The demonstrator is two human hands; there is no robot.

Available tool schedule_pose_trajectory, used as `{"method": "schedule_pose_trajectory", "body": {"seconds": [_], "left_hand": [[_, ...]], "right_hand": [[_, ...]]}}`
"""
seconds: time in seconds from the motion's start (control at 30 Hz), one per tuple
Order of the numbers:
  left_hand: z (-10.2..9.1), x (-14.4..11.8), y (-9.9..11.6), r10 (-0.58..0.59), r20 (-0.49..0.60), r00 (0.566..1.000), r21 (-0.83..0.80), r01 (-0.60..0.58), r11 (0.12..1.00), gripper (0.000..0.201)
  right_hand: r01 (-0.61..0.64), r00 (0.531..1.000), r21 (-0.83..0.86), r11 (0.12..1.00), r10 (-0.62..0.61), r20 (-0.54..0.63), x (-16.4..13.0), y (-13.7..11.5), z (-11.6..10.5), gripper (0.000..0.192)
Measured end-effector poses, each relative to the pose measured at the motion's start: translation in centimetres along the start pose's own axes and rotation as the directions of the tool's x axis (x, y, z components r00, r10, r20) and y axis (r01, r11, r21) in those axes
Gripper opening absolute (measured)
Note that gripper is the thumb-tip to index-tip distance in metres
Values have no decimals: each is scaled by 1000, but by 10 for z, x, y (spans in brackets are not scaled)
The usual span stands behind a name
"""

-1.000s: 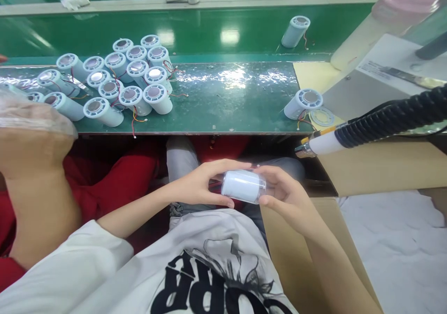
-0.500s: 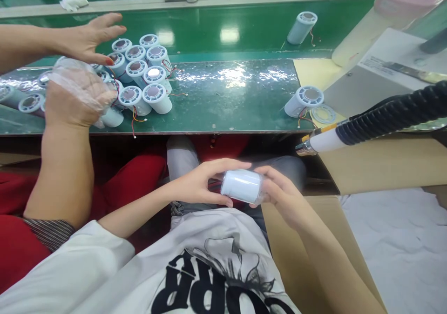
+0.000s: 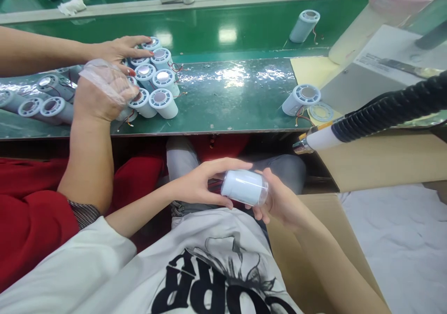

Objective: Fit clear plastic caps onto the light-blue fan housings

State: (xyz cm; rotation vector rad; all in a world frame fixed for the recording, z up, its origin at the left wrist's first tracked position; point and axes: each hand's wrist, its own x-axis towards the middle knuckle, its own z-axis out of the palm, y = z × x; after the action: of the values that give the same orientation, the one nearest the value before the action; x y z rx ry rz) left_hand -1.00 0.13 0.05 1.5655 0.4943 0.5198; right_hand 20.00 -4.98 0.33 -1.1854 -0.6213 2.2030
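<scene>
One white cylinder [image 3: 244,187] held sideways over the lap, below the green bench [image 3: 230,100] edge. Left hand [image 3: 199,183] grasps its left end, right hand [image 3: 279,202] cups its right end from below. Co-worker's gloved hand [image 3: 104,88] and bare hand [image 3: 120,49] rest on the cylinder cluster [image 3: 153,81] on the bench. Nozzle tool [image 3: 321,139] to the right.

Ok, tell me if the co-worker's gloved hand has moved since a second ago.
Yes. The gloved hand has gone up and right, from the bench edge onto the cylinder cluster.
</scene>
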Motion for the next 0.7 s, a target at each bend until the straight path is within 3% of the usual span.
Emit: {"method": "schedule_pose_trajectory", "body": {"seconds": [0.33, 0.47, 0.53, 0.57, 0.6, 0.63, 0.67, 0.7], "left_hand": [[-1, 4, -4, 164, 6, 986, 118, -164, 979, 80], [5, 1, 1, 31, -51, 998, 35, -29, 999, 70], [8, 0, 4, -71, -85, 994, -50, 67, 996, 66], [9, -1, 6, -112, -95, 989, -93, 103, 990, 66], [10, -1, 8, -146, -99, 984, -132, 132, 982, 65], [11, -2, 10, -174, -99, 980, -165, 156, 974, 65], [12, -2, 11, -198, -100, 975, -192, 176, 965, 65], [13, -2, 12, -219, -99, 971, -216, 194, 957, 65]], "right_hand": [[-289, 957, 120, 950, 286, 36, -2, -9, 3, 78], [-294, 954, 38, 955, 290, 79, -1, -4, 1, 78], [-150, 988, -52, 987, 152, 26, -2, 2, -1, 70], [-16, 999, -121, 993, 12, -34, -3, 6, -3, 60], [149, 981, -216, 965, -172, -92, -5, 10, -5, 46], [319, 920, -334, 887, -374, -115, -7, 14, -7, 32], [465, 826, -460, 756, -558, -82, -9, 16, -9, 27], [574, 720, -571, 588, -694, 10, -11, 18, -11, 36]]}}
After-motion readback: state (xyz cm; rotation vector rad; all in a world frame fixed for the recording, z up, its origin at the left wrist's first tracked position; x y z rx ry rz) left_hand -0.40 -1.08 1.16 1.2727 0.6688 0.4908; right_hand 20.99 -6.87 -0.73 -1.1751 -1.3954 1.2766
